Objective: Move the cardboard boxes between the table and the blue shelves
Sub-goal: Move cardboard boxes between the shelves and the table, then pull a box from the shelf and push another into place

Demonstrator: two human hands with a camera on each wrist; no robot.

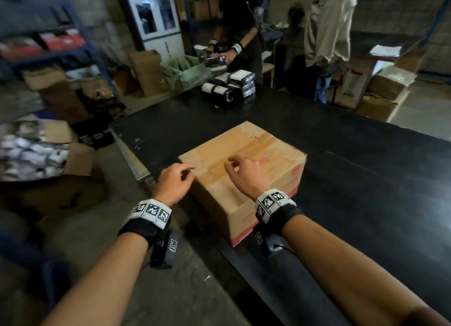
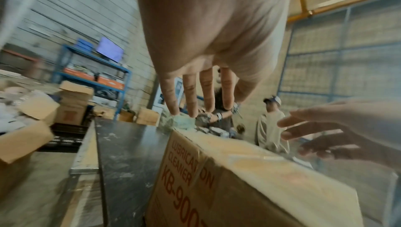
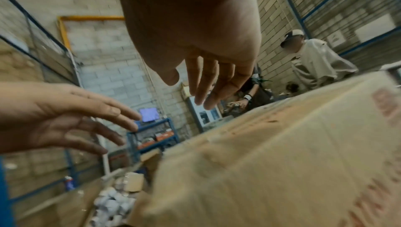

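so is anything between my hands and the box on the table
Nothing visible. The left hand and right hand hover open just above the taped top of the cardboard box, with only air beneath the fingers. The black table right around the box is bare.

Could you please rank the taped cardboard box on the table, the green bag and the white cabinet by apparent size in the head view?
1. Taped cardboard box, though it is nearest the camera.
2. White cabinet, partly cut off.
3. Green bag.
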